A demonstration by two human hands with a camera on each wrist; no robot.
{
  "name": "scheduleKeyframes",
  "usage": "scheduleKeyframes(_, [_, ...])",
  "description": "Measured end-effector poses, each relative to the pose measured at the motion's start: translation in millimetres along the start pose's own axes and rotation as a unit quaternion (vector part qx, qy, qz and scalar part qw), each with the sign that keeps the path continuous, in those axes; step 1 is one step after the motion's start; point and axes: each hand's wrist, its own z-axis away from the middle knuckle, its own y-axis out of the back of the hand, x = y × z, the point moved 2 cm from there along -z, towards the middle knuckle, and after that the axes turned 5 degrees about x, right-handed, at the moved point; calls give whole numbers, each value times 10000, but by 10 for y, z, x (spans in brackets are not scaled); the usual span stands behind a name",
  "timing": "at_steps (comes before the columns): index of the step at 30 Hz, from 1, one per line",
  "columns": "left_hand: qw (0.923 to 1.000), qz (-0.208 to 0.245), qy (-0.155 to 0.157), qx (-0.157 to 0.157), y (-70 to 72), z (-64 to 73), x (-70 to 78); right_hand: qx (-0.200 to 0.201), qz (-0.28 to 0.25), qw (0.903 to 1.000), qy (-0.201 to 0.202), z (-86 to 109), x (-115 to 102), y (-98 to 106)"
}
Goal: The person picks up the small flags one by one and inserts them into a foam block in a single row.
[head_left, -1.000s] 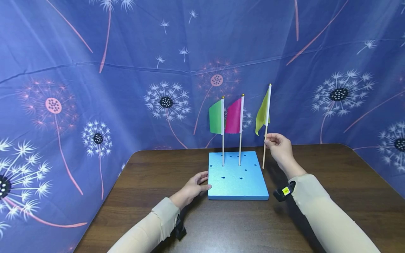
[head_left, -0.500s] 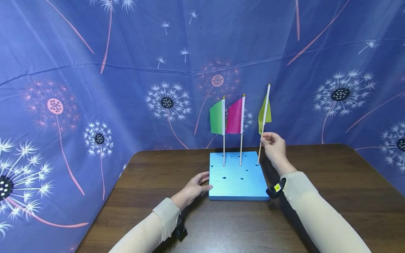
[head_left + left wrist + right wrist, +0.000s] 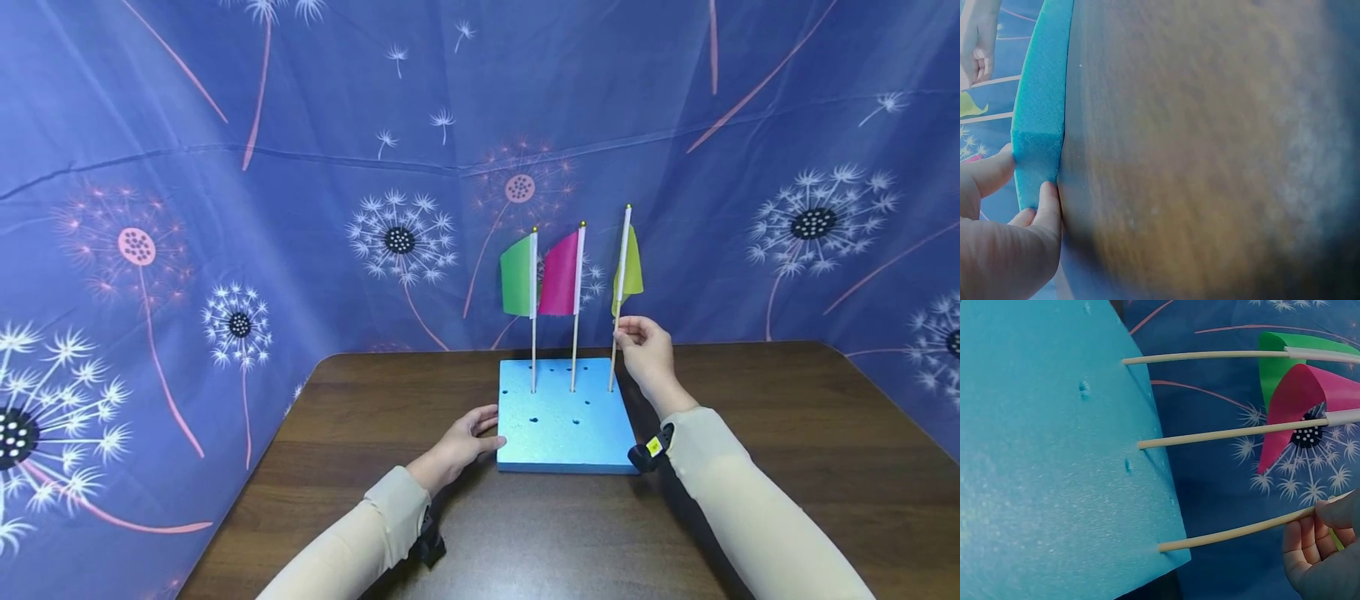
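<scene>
A light-blue foam board (image 3: 562,442) with several small holes lies on the table. My left hand (image 3: 459,446) holds its left edge; in the left wrist view the thumb (image 3: 997,172) and fingers meet the board's side. At the board's right rear, my right hand (image 3: 649,357) pinches the thin wooden stick of a yellow-green flag (image 3: 632,265). The lower end of that stick (image 3: 1229,535) meets the board's top, and it leans slightly to the right at its tip. A green flag (image 3: 516,279) and a magenta flag (image 3: 559,279) stand upright in the board to its left.
The brown wooden table (image 3: 352,400) extends on both sides of the board. Behind it hangs a blue cloth (image 3: 300,200) printed with dandelions. A black wrist device (image 3: 651,450) sits by the board's right front corner.
My right hand has moved left with the yellow-green flag, bringing the stick's lower end from beside the board onto its right rear. The left hand keeps its place at the edge.
</scene>
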Motion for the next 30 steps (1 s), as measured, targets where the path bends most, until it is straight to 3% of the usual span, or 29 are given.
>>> scheduleKeyframes(11, [10000,5,36,36,-6,6,-58,-77,171,9998,-27,60,146,-34])
scheduleKeyframes(30, [10000,43,86,-15,17,-18,8,-95,63,9998,147,42,139,-39])
